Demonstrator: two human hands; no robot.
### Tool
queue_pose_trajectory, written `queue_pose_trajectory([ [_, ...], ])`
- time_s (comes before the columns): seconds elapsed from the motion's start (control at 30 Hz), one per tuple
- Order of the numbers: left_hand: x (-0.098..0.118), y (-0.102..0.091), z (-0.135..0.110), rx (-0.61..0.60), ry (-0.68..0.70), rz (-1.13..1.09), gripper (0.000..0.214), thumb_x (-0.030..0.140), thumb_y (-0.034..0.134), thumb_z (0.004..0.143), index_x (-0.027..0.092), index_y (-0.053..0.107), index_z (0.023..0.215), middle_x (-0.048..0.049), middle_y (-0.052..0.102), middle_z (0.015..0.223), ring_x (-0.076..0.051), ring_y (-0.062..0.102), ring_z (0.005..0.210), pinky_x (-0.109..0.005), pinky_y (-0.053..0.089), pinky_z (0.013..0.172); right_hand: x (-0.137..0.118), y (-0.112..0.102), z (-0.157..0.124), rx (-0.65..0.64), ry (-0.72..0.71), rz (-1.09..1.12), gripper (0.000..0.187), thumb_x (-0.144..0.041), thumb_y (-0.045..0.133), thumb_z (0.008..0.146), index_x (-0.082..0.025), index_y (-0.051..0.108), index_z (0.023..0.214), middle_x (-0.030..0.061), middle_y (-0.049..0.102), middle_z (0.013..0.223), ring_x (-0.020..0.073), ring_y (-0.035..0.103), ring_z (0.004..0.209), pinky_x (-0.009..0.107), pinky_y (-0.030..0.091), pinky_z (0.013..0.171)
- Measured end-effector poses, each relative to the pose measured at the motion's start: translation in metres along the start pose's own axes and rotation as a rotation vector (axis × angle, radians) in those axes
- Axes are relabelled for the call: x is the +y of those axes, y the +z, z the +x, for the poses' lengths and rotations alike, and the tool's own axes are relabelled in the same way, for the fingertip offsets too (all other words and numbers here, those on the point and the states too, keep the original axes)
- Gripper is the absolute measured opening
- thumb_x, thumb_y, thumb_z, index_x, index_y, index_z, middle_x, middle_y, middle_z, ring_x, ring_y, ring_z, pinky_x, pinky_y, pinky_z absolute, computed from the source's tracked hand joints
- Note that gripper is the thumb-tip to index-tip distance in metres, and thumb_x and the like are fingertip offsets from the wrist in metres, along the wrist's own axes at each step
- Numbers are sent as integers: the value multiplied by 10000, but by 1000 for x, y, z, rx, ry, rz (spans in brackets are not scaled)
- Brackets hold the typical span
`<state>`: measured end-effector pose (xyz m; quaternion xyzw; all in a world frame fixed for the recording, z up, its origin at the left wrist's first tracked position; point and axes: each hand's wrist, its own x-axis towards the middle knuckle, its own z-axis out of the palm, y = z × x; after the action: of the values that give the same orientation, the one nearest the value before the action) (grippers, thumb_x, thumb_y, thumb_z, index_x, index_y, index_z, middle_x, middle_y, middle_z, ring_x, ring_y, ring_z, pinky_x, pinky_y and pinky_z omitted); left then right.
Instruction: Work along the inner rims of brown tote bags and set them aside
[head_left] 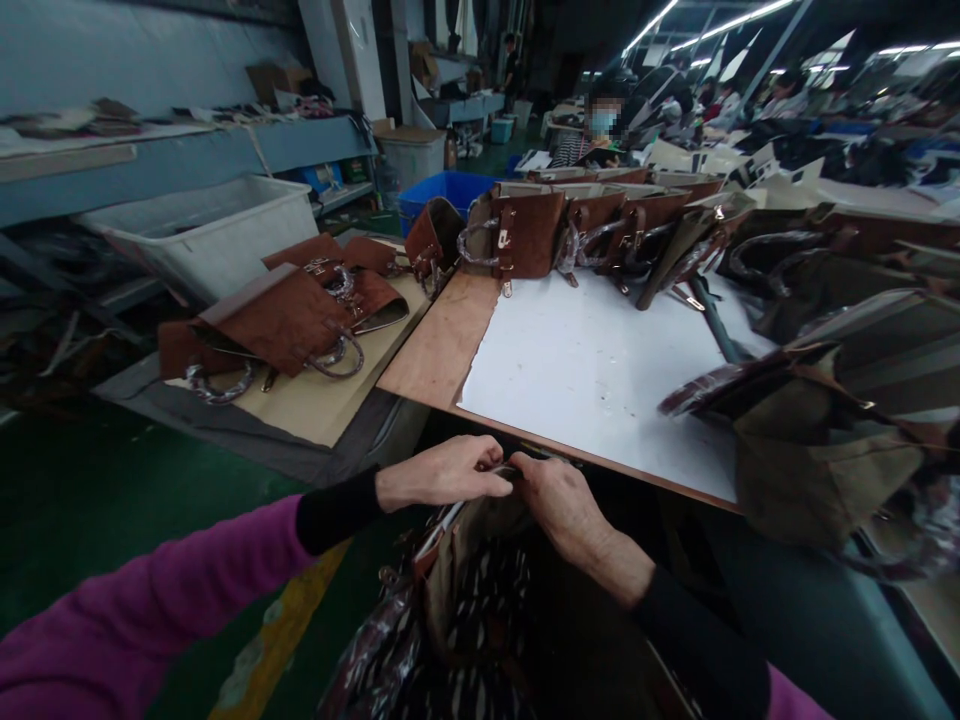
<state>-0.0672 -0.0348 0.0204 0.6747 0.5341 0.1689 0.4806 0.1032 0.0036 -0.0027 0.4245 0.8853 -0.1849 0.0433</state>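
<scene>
Leaning the open bag [450,575] against my front, below the near edge of the table, I have both hands at its upper rim. A handle [367,640] in clear wrap hangs down its left side, and a dark cloth with pale dashes [487,600] shows just beside the olive lining. My right hand [571,510] has its thumb and fingers together, pinching the rim. My left hand [442,472] meets it there with the fingers curled and the thumb stretched along the edge; whether they are clamped on the fabric I cannot tell. My 2 hands are nearly touching. Under my left arm, a yellow stripe [281,630] crosses the green floor [67,520].

Just past my knuckles lies the brown board [431,345] of the table, with a white sheet [570,360] over most of it. An olive bag [817,470] crowds its right end. To the left, brown bags [262,320] lie heaped on a tan sheet [307,410], a pale tub [232,240] behind them.

Along the table's far side stands a row of brown bags [529,235]. Beyond are a blue bin [450,188], 1 co-worker in a striped top [568,150], and bright strip lights [731,22] overhead.
</scene>
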Motion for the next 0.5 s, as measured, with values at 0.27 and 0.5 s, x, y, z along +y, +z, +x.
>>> queue_pose_trajectory([
  [0.27,7,23,-76,238,-296,98,776,249,647,623,188,327,1328,-106,584,1106,-268,530,990,-313,378,822,2,-10,4,-6,-61,159,157,-217,463,782,-216,617,754,-7,625,683,132,539,681,223,323,617],
  [0.5,-26,-51,-31,27,-36,-17,260,193,569,627,135,637,871,23,603,739,-149,527,699,-199,349,584,8,-51,12,-99,-102,269,165,-259,485,745,-206,641,740,-21,587,629,128,493,630,226,326,593],
])
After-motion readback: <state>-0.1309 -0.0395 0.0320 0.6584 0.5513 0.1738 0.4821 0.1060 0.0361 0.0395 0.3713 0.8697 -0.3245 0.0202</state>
